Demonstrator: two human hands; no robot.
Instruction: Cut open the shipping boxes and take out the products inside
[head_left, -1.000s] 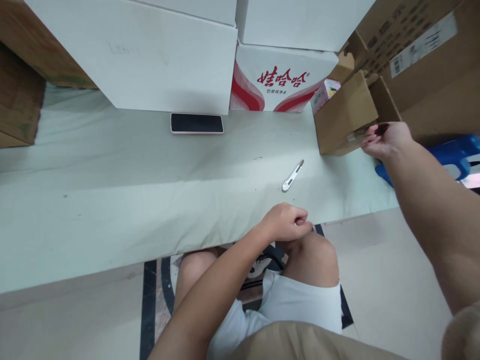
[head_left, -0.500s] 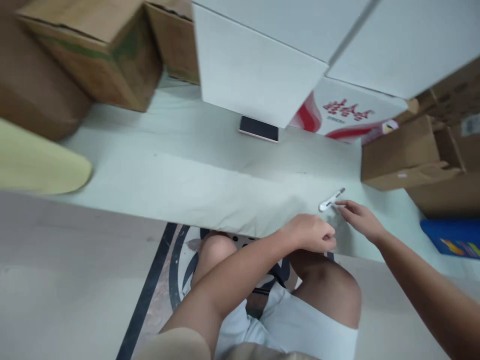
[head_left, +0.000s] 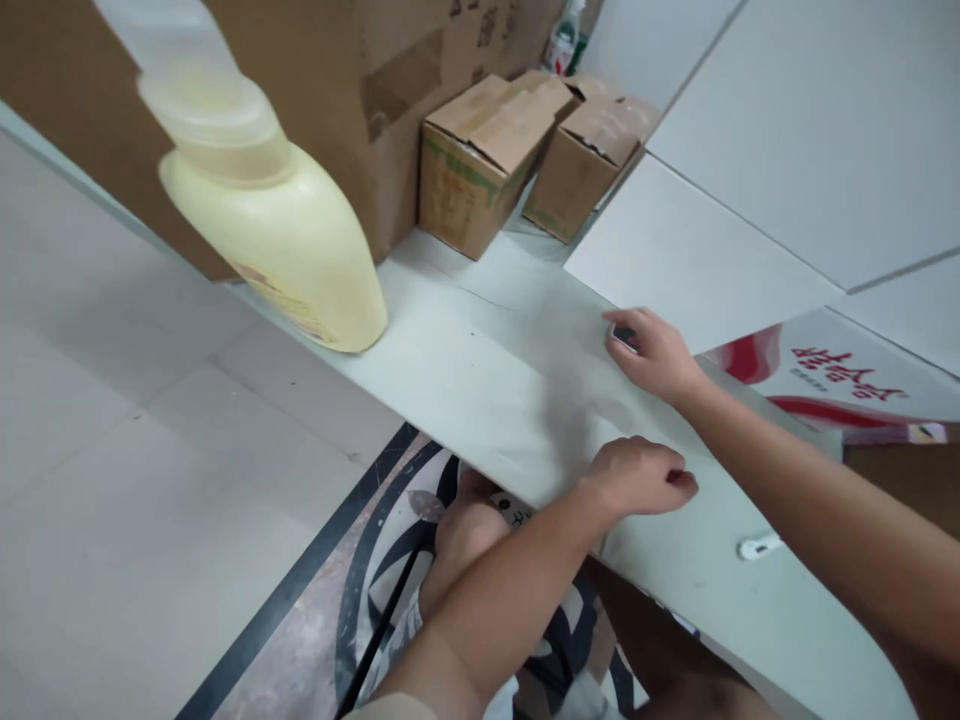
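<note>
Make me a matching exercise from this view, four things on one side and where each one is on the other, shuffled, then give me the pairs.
Things:
1. right hand
2. left hand
3. yellow bottle
4. white cutter

Places:
A. lying on the table beneath the right forearm
B. standing at the table's left end, before a big carton
C. laid over the dark phone by the white boxes
D. closed in a fist at the table's near edge

Pairs: 1-C, 2-D, 3-B, 4-A
</note>
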